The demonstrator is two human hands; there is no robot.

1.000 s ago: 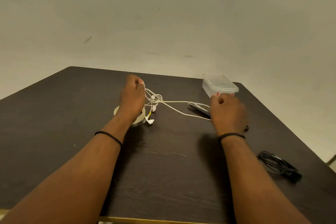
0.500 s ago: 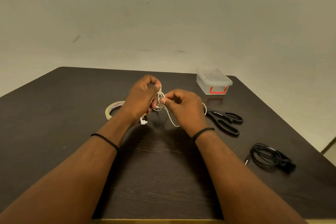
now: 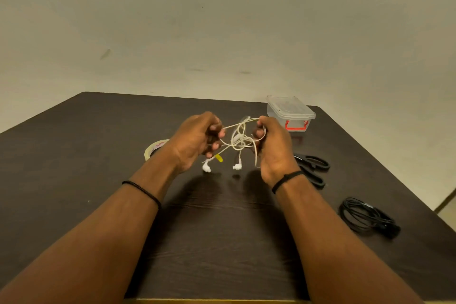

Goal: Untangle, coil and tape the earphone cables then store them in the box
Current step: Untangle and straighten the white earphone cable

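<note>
Plain beige wall [image 3: 222, 32] behind a dark wood-grain table [image 3: 74, 180]; both forearms reach in from the near edge, each wrist with a thin black band. Left hand [image 3: 195, 142] and right hand [image 3: 274, 148] held apart above the table, fingers curled, each gripping a side of the tangled white earphone cable [image 3: 239, 139]; the knot of loops hangs between the two hands, strands stretched across the gap; two white earbuds [image 3: 237, 166] dangle below the tangle just over the tabletop, plus a small yellow piece [image 3: 219, 158] on the cable near the left hand (cannot tell what it is). Roll of tape [image 3: 154, 149] lies flat on the table behind the left wrist, partly hidden by it; black scissors [image 3: 312, 168] lie on the table just right of the right wrist; clear plastic box [image 3: 290, 112] with lid on and a red latch sits at the far right corner, beyond the right hand; coiled black earphone cable [image 3: 365, 217] rests on the table near the right edge, well apart from the hands.
</note>
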